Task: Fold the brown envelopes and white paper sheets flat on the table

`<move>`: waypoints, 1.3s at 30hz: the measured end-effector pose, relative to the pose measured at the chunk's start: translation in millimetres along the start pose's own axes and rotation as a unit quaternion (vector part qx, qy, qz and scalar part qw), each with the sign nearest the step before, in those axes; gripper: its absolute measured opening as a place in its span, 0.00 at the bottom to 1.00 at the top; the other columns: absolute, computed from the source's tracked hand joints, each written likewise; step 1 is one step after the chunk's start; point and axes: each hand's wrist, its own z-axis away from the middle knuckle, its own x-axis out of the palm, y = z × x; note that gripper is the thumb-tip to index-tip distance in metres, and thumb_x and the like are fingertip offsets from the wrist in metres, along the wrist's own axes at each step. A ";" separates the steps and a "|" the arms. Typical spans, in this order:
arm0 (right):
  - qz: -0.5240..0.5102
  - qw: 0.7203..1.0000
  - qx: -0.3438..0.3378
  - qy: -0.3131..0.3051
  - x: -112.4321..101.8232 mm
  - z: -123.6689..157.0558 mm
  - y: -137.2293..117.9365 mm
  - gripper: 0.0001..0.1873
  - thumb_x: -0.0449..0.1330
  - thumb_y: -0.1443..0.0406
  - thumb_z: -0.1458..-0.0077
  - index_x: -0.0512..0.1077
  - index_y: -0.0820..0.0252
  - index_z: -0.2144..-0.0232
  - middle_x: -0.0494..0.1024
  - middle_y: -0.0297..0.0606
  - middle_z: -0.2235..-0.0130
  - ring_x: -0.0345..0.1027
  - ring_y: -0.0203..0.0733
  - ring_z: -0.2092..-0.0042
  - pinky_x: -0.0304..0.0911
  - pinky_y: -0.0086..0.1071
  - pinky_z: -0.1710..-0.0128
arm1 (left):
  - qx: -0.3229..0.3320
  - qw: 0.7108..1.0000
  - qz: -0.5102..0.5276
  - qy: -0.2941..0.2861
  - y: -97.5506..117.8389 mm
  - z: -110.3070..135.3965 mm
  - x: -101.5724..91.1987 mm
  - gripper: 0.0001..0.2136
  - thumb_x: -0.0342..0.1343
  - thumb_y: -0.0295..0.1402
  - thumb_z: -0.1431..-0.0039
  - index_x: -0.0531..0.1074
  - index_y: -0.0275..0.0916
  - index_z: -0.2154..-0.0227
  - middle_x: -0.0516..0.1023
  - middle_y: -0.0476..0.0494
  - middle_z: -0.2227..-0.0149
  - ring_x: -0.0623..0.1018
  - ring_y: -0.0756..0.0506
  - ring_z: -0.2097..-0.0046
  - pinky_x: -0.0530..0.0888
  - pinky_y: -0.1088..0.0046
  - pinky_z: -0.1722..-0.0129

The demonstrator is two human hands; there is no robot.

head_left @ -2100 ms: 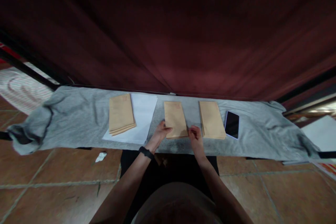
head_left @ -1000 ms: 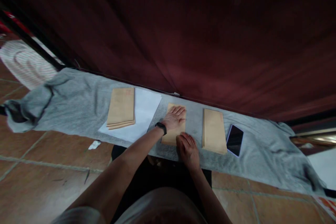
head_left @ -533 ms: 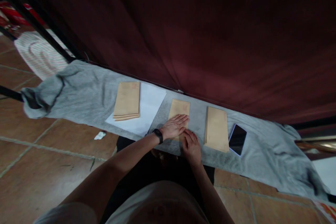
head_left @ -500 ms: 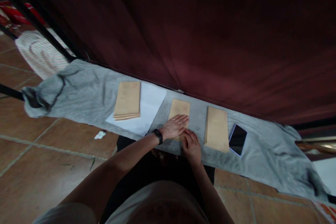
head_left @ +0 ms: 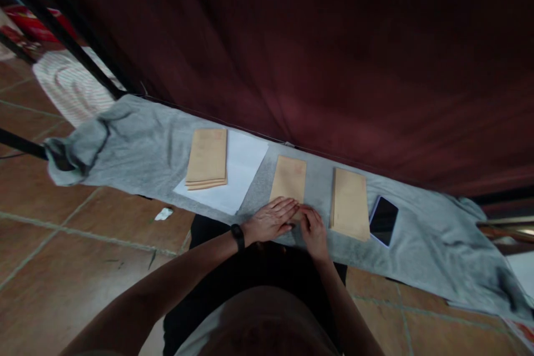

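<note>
A tan paper envelope lies flat in front of me on the grey cloth. My left hand, with a black band at the wrist, rests palm down across its lower part, fingers stretched out. At the envelope's lower right edge is my right hand, its fingers curled in and closed on that edge. The two hands meet at the fingertips and hide the envelope's near end. On the left, a stack of tan envelopes sits partly over white paper. Another stack of envelopes lies to the right.
A phone lies right of the right-hand stack. The grey cloth covers a narrow bench, with a dark red curtain rising behind it. Black metal bars and a striped cloth are at the left.
My left hand has slid down the envelope towards me, uncovering more of its upper part. The right hand stays near the lower edge. The whole view has shifted slightly.
</note>
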 end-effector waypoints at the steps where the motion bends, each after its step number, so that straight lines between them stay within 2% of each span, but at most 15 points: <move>1: -0.008 1.000 -0.002 -0.007 -1.7 -3.1 0.4 0.17 0.47 0.64 0.30 0.73 0.56 0.47 0.77 0.45 0.45 0.69 0.47 0.41 0.66 0.50 0.39 | 0.002 1.000 0.001 -0.001 1.0 4.6 -1.6 0.28 0.47 0.42 0.29 0.54 0.36 0.31 0.57 0.37 0.29 0.54 0.43 0.27 0.51 0.60 0.28; 4: -0.007 0.996 -0.050 -0.075 -3.3 -18.1 -0.9 0.21 0.47 0.62 0.29 0.70 0.55 0.40 0.73 0.42 0.38 0.62 0.45 0.34 0.60 0.49 0.34 | 0.001 1.000 0.008 0.003 1.9 15.1 -3.8 0.25 0.48 0.42 0.29 0.59 0.39 0.33 0.61 0.39 0.30 0.58 0.43 0.29 0.53 0.60 0.29; 8: 0.052 0.971 -0.132 -0.194 5.5 -46.6 -3.4 0.24 0.45 0.61 0.28 0.62 0.54 0.33 0.62 0.39 0.31 0.52 0.44 0.29 0.50 0.50 0.29 | -0.011 0.999 0.013 0.029 1.0 20.7 -1.4 0.20 0.51 0.41 0.30 0.69 0.37 0.41 0.73 0.37 0.38 0.67 0.41 0.33 0.60 0.59 0.31; 11: 0.108 0.953 -0.162 -0.231 15.6 -69.4 0.5 0.26 0.46 0.61 0.28 0.59 0.53 0.32 0.55 0.39 0.28 0.48 0.44 0.28 0.46 0.50 0.28 | -0.011 0.999 0.021 0.045 -0.2 21.3 0.3 0.18 0.51 0.40 0.30 0.71 0.38 0.42 0.75 0.39 0.40 0.70 0.41 0.35 0.63 0.59 0.33; 16: 0.150 0.946 -0.177 -0.227 31.1 -107.0 16.3 0.26 0.48 0.61 0.29 0.58 0.51 0.31 0.54 0.36 0.28 0.47 0.44 0.28 0.45 0.49 0.28 | -0.013 0.998 0.029 0.057 -2.5 22.2 0.2 0.18 0.49 0.37 0.29 0.71 0.41 0.41 0.73 0.43 0.37 0.68 0.45 0.34 0.64 0.61 0.32; 20: 0.165 0.959 -0.149 -0.178 41.6 -132.8 24.7 0.27 0.52 0.59 0.30 0.60 0.53 0.32 0.54 0.39 0.28 0.46 0.48 0.27 0.41 0.53 0.27 | -0.010 0.998 0.037 0.055 -3.1 22.5 -1.5 0.16 0.49 0.36 0.29 0.72 0.43 0.42 0.73 0.46 0.37 0.68 0.46 0.34 0.64 0.62 0.32; 24: 0.176 0.965 -0.112 -0.159 46.1 -149.6 26.2 0.29 0.50 0.56 0.30 0.57 0.57 0.31 0.52 0.44 0.28 0.44 0.50 0.27 0.39 0.55 0.28 | -0.014 0.997 0.054 0.055 -3.2 21.2 -4.9 0.16 0.49 0.36 0.29 0.72 0.42 0.43 0.73 0.46 0.38 0.69 0.46 0.34 0.65 0.62 0.33; 29: 0.190 0.961 -0.109 -0.171 46.9 -145.5 23.3 0.30 0.48 0.56 0.29 0.56 0.60 0.31 0.54 0.46 0.28 0.46 0.51 0.27 0.41 0.53 0.28 | -0.013 0.997 0.063 0.046 -4.0 20.1 -5.1 0.16 0.48 0.36 0.29 0.72 0.42 0.43 0.73 0.46 0.38 0.69 0.46 0.35 0.65 0.62 0.33; 33: 0.162 0.954 -0.154 -0.199 43.8 -117.6 15.4 0.29 0.47 0.59 0.29 0.55 0.61 0.30 0.56 0.44 0.29 0.48 0.46 0.28 0.43 0.50 0.28 | -0.022 0.996 0.063 0.064 -4.3 20.2 0.1 0.15 0.48 0.36 0.28 0.73 0.42 0.44 0.75 0.45 0.40 0.72 0.45 0.36 0.65 0.61 0.33; 39: 0.126 0.944 -0.187 -0.243 30.3 -78.7 3.0 0.26 0.45 0.59 0.28 0.57 0.52 0.31 0.58 0.35 0.29 0.49 0.42 0.28 0.46 0.48 0.28 | -0.013 0.996 0.069 0.050 -5.7 19.6 -0.7 0.14 0.50 0.35 0.30 0.75 0.43 0.46 0.79 0.45 0.45 0.76 0.45 0.41 0.67 0.60 0.34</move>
